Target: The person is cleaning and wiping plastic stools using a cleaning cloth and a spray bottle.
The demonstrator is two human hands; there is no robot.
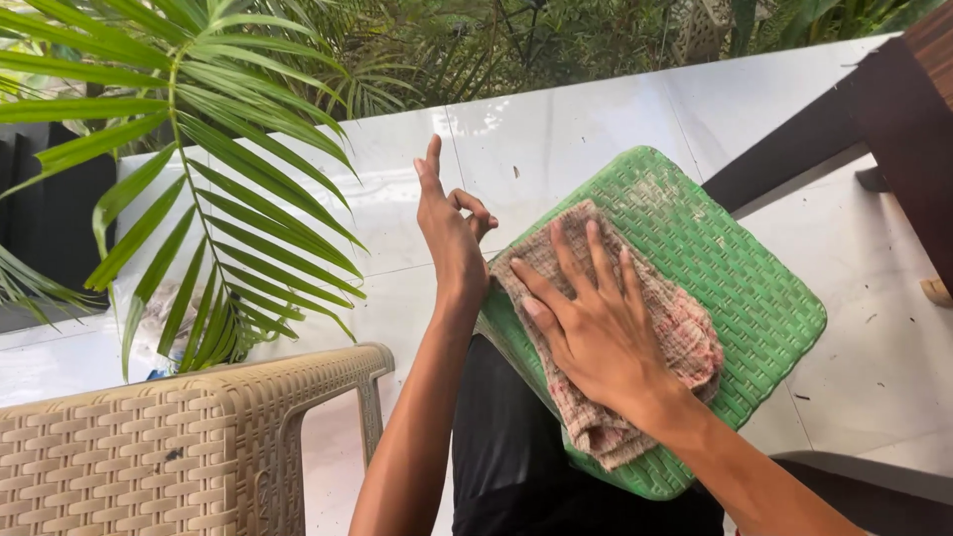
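Nearest us, our right hand [596,333] presses flat — fingers spread — on a checked pinkish cloth rag [685,337] over the green woven plastic seat [735,268]; our left hand [452,233] lifts beside it, loose, grasping nothing.

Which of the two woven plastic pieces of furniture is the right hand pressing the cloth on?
The green one: the right hand presses the cloth flat on it. The beige one stands untouched.

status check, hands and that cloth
Right hand flat on checked cloth, pressed to green woven stool. Left hand raised, empty. Nothing blocking.
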